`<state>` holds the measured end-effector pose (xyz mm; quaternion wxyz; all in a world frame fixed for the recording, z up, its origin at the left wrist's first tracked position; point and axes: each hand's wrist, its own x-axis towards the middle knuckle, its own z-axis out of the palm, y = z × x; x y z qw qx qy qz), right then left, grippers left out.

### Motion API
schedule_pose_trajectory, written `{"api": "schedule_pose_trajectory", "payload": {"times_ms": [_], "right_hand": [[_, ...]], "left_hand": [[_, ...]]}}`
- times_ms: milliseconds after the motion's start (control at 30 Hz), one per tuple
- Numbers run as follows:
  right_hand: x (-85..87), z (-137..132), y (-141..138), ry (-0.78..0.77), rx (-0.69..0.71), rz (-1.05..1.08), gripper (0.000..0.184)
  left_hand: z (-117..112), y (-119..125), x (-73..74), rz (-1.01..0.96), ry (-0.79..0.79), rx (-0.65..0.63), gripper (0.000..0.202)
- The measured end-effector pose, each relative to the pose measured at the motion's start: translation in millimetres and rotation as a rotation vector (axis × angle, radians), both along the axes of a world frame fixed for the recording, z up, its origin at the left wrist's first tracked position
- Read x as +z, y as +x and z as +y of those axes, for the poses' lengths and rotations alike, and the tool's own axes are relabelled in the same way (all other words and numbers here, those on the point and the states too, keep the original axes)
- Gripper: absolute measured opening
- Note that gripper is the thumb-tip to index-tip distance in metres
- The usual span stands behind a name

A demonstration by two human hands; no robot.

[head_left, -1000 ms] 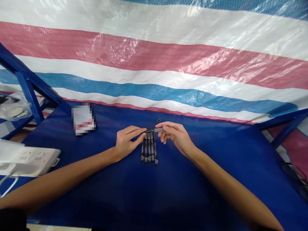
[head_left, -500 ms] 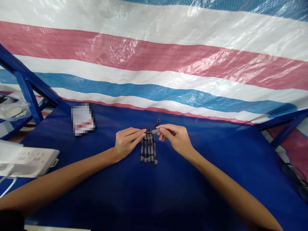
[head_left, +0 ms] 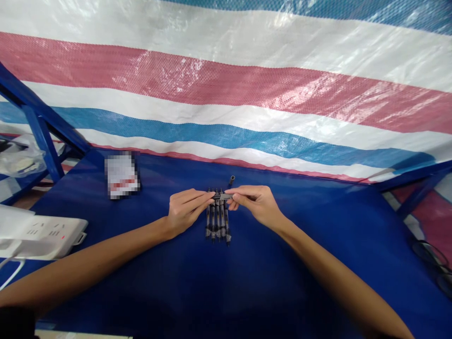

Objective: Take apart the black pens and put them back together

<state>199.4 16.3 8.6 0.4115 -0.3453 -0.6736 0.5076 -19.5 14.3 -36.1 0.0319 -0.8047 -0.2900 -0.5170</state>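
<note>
Left hand (head_left: 184,211): your thumb and fingers pinch the dark left end of a slim stick (head_left: 224,196).
Right hand (head_left: 259,202): you grip its grey right end the same way, fingertips drawn narrow.
Stick: level between your hands, across the far part of the pens; you cannot tell whether it touches them, or is one piece or two.
Pens (head_left: 217,221): side by side in a row on the blue table (head_left: 183,282), pointing near to far.
Tube (head_left: 231,180): just beyond your right fingertips, its round end showing.
Power strip (head_left: 67,230): at your left, near your left forearm.
</note>
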Motion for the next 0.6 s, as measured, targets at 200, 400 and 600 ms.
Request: {"api": "schedule_pose_trajectory", "payload": {"times_ms": [200, 400, 600], "right_hand": [[-4.2, 0, 3, 0.148, 0.061, -0.056, 0.021], [-2.6, 3, 7, 0.392, 0.099, -0.2, 0.025], [-10.9, 0, 0, 0.583, -0.009, -0.394, 0.021]], "left_hand": [[0, -1, 1.2, 0.006, 0.038, -0.022, 0.016], [1, 0, 1.0, 0.027, 0.044, -0.037, 0.014], [1, 1, -1.1, 0.101, 0.038, -0.006, 0.015]]}}
